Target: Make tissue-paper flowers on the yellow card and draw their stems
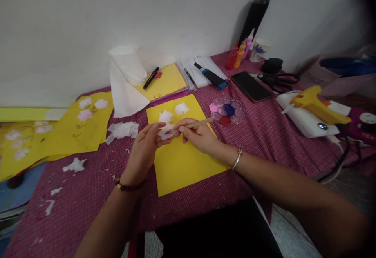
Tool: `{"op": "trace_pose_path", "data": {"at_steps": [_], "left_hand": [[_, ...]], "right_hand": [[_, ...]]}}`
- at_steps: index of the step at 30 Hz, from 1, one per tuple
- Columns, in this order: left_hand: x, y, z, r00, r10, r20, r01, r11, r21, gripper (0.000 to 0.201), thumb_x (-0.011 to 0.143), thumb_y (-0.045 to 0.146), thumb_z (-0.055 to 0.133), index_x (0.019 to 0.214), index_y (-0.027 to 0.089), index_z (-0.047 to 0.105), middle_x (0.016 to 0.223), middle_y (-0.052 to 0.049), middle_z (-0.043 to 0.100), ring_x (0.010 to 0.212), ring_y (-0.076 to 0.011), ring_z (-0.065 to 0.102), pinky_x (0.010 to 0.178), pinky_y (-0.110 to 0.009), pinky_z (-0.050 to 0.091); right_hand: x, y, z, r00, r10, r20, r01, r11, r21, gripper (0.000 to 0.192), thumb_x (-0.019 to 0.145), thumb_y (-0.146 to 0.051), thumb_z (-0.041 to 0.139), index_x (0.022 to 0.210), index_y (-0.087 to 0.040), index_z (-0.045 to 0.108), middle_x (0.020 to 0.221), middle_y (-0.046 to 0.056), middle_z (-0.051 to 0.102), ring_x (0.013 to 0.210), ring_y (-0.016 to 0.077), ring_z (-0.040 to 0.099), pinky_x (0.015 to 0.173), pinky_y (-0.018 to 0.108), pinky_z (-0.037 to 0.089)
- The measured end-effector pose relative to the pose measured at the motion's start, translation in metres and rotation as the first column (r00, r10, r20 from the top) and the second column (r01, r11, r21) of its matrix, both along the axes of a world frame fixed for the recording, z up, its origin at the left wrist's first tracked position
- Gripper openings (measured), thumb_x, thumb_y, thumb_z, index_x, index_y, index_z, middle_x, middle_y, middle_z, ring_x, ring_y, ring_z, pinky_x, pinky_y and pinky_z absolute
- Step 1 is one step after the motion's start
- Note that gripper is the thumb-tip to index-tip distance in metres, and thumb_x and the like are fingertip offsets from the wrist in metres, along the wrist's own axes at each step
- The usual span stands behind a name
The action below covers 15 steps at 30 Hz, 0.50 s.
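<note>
My left hand [147,142] pinches a small piece of white tissue [166,133] between thumb and fingers, above a yellow paper sheet [188,162]. Close against it, my right hand [196,134] grips a thin wooden stick [201,123] whose lower tip meets the tissue; the fingers partly hide that end. Two crumpled white tissue puffs, a left one [165,116] and a right one [181,108], sit on the sheet's upper part. Left of the sheet lies a torn, folded tissue strip [122,130].
A toilet roll [127,66] stands behind the sheet. To the right are a paint palette [235,111], a phone [251,86], scissors [282,80] and a yellow glue gun [319,103] on a white box. Yellow papers with pink flowers [85,115] and tissue scraps [75,165] lie left.
</note>
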<state>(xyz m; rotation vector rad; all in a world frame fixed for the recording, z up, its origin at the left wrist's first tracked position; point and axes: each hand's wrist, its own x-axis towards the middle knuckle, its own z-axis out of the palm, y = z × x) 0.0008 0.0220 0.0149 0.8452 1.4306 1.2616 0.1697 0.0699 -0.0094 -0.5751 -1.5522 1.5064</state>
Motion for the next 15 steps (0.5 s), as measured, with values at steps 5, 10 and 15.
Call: {"op": "trace_pose_path", "data": {"at_steps": [5,10,15], "left_hand": [[-0.0031,-0.0051,0.0053,0.996,-0.014,0.091,0.017,0.999,-0.027,0.035,0.081,0.021,0.052,0.116,0.017,0.053,0.081,-0.004,0.071,0.079,-0.0162,0.073,0.078,-0.029,0.06],[-0.0003,-0.0094,0.006,0.981,-0.014,0.196,0.018,1.0,-0.017,0.033,0.079,0.015,0.064,0.111,0.02,0.058,0.089,-0.002,0.073,0.081,-0.0112,0.072,0.075,-0.018,0.058],[0.0015,-0.007,0.0008,0.948,0.026,0.319,-0.032,0.999,0.016,0.02,0.071,0.015,0.076,0.088,0.016,0.067,0.081,-0.001,0.074,0.07,-0.0083,0.07,0.064,-0.013,0.057]], "right_hand": [[0.0,0.0037,-0.0021,0.999,-0.028,-0.025,0.025,0.995,-0.092,0.013,0.09,-0.027,0.054,0.089,-0.019,0.064,0.077,0.0,0.065,0.053,0.0068,0.054,0.05,0.021,0.045],[0.0001,0.0051,-0.0008,0.993,0.015,-0.121,-0.048,0.96,-0.277,0.012,0.091,-0.027,0.054,0.092,-0.019,0.063,0.072,-0.001,0.066,0.049,0.0067,0.057,0.05,0.021,0.047],[-0.0007,0.0039,0.0014,0.985,0.003,-0.173,-0.056,0.951,-0.305,0.012,0.088,-0.029,0.058,0.091,-0.018,0.062,0.071,-0.002,0.067,0.047,0.0057,0.056,0.048,0.019,0.047]]}}
